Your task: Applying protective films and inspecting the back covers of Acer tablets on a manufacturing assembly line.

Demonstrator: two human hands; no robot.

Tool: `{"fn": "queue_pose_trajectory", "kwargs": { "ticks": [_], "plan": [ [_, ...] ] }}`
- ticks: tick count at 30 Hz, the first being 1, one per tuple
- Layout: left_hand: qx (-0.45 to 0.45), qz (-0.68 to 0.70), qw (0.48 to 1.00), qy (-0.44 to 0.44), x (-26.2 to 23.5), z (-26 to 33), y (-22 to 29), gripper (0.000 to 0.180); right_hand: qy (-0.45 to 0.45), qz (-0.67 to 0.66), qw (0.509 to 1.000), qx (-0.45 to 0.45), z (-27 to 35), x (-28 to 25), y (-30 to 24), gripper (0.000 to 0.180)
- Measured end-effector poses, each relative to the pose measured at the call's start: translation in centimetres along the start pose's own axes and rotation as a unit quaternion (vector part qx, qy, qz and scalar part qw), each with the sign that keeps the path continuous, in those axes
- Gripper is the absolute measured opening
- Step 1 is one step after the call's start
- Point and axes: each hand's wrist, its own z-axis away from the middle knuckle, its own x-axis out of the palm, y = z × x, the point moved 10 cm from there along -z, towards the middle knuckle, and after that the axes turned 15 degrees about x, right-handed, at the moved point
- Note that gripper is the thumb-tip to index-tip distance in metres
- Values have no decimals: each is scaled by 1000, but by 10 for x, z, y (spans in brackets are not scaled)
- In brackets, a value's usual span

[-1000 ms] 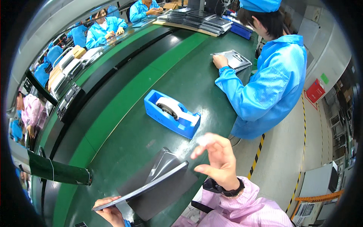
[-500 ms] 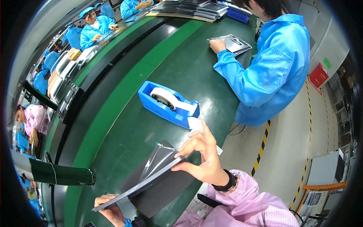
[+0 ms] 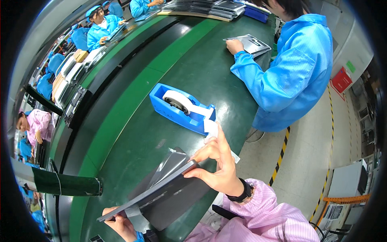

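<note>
A thin dark flat panel (image 3: 151, 189), seen almost edge-on, is held tilted between my two hands. My left hand (image 3: 123, 226) grips its near left end, where a grey flap hangs from the underside. With thumb and fingers my right hand (image 3: 215, 171) pinches the far right end. Its raised index finger has a white tape piece (image 3: 210, 128) at the tip, close to the front of the blue tape dispenser (image 3: 171, 115). A dark flat sheet (image 3: 179, 207) lies beneath the panel, partly hidden, with a shiny film (image 3: 167, 165) beside it.
A co-worker in blue (image 3: 282, 72) stands at the right edge of the green table (image 3: 193, 76), a hand on a flat grey part (image 3: 252, 44). Stacked panels (image 3: 205, 10) lie at the far end. A green-wrapped arm (image 3: 76, 184) juts in from the left.
The panel has tipped slightly, so more of the grey flap shows near my left hand. My right index finger has risen a little with the tape piece. The whole view has shifted slightly.
</note>
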Motion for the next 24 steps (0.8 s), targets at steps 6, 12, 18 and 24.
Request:
{"fn": "queue_pose_trajectory", "kwargs": {
  "ticks": [6,12,18,24],
  "plan": [
    [-146,-54,987,51,31,8,21,45,-48,-55,990,117,-2,8,0,103],
    [-142,-16,988,62,26,25,24,47,-68,-27,986,152,8,12,-3,99],
    [-144,-33,987,63,24,29,27,50,-53,-42,980,189,13,11,4,98],
    [-101,-56,991,68,8,31,30,42,-24,-12,985,173,11,4,4,100]
  ]
}}
